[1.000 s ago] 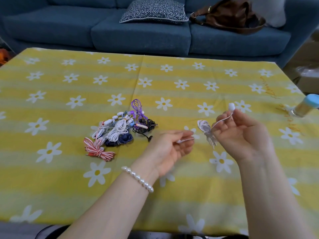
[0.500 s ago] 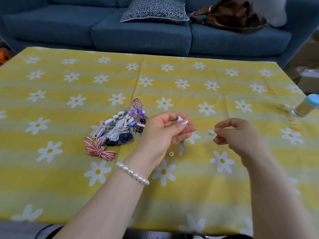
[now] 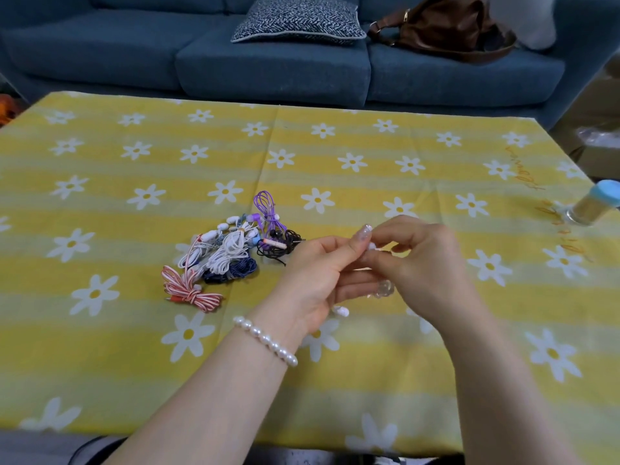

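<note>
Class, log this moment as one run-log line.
left hand: pinches white earphone | right hand: pinches white earphone too | earphone bundles: piled on tablecloth, untouched

Blue sofa [image 3: 268, 65], yellow daisy tablecloth [image 3: 134, 347]

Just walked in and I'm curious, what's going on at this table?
A person is handling a set of white earphones, pinching it between the fingertips of the left hand and the right hand above the yellow daisy tablecloth. Another white earbud shows just below the left hand. A pile of bundled earphone cables lies untouched to the left, and a blue-lidded jar stands at the right edge.
</note>
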Available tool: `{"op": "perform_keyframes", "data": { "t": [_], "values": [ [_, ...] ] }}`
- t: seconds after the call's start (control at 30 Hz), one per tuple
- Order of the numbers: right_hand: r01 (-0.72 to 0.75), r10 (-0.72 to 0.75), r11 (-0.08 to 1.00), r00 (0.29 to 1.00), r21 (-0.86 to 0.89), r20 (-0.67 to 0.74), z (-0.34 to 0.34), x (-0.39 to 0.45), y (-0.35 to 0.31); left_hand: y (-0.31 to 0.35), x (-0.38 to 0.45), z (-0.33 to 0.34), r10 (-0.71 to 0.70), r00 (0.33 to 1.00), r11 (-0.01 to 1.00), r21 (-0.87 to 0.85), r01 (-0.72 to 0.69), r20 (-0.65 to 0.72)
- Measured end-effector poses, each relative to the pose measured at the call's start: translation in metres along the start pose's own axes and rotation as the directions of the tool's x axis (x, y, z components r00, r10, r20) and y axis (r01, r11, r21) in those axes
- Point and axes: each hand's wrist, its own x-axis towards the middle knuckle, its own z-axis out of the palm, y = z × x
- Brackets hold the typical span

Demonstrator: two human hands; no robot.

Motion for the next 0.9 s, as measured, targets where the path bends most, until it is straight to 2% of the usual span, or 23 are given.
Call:
{"op": "perform_keyframes", "data": {
  "t": [0.1, 0.17, 0.23, 0.3, 0.37, 0.4, 0.47, 0.57, 0.77, 0.8, 0.83, 0.87, 0.9],
  "values": [
    [-0.055, 0.060, 0.985, 0.998, 0.165, -0.023, -0.005, 0.001, -0.002, 0.008, 0.000, -0.008, 0.053, 0.997, 0.985, 0.168, -0.043, -0.057],
    [-0.085, 0.107, 0.952, 0.992, 0.295, -0.060, -0.009, 0.001, -0.003, 0.009, 0.005, -0.021, 0.197, 0.967, 0.911, 0.395, -0.119, -0.163],
    [-0.097, 0.141, 0.915, 0.986, 0.392, -0.086, -0.013, 0.001, -0.002, 0.005, 0.015, -0.036, 0.340, 0.923, 0.717, 0.685, -0.132, -0.178],
    [-0.110, 0.167, 0.885, 0.982, 0.453, -0.088, -0.016, 0.000, -0.003, -0.003, 0.023, -0.044, 0.325, 0.938, 0.472, 0.880, -0.051, -0.120],
    [-0.115, 0.184, 0.867, 0.978, 0.486, -0.097, -0.016, 0.001, -0.002, -0.015, 0.028, -0.046, 0.266, 0.960, 0.272, 0.962, 0.013, -0.088],
    [-0.112, 0.188, 0.859, 0.976, 0.500, -0.105, -0.017, 0.001, -0.002, -0.020, 0.030, -0.046, 0.233, 0.970, 0.205, 0.979, 0.019, -0.067],
    [-0.102, 0.193, 0.845, 0.974, 0.526, -0.122, -0.017, 0.001, -0.002, -0.028, 0.034, -0.045, 0.167, 0.986, 0.144, 0.990, 0.002, -0.026],
    [-0.098, 0.204, 0.837, 0.969, 0.538, -0.140, -0.020, 0.000, -0.002, -0.036, 0.038, -0.045, 0.144, 0.990, 0.134, 0.991, -0.018, -0.002],
    [-0.135, 0.218, 0.831, 0.971, 0.540, -0.093, -0.020, 0.000, -0.002, -0.040, 0.040, -0.043, 0.226, 0.974, 0.159, 0.987, -0.031, -0.005],
    [-0.138, 0.214, 0.833, 0.973, 0.537, -0.083, -0.020, 0.000, -0.002, -0.038, 0.039, -0.041, 0.250, 0.968, 0.207, 0.978, -0.039, -0.014],
    [-0.141, 0.212, 0.834, 0.975, 0.533, -0.073, -0.020, 0.000, -0.002, -0.034, 0.037, -0.039, 0.264, 0.964, 0.320, 0.946, -0.057, -0.031],
    [-0.146, 0.211, 0.835, 0.976, 0.530, -0.063, -0.020, 0.000, -0.001, -0.028, 0.034, -0.036, 0.256, 0.965, 0.510, 0.856, -0.085, -0.056],
    [-0.153, 0.213, 0.833, 0.976, 0.531, -0.053, -0.020, 0.000, -0.001, -0.020, 0.029, -0.032, 0.222, 0.972, 0.725, 0.680, -0.112, -0.076]
  ]
}}
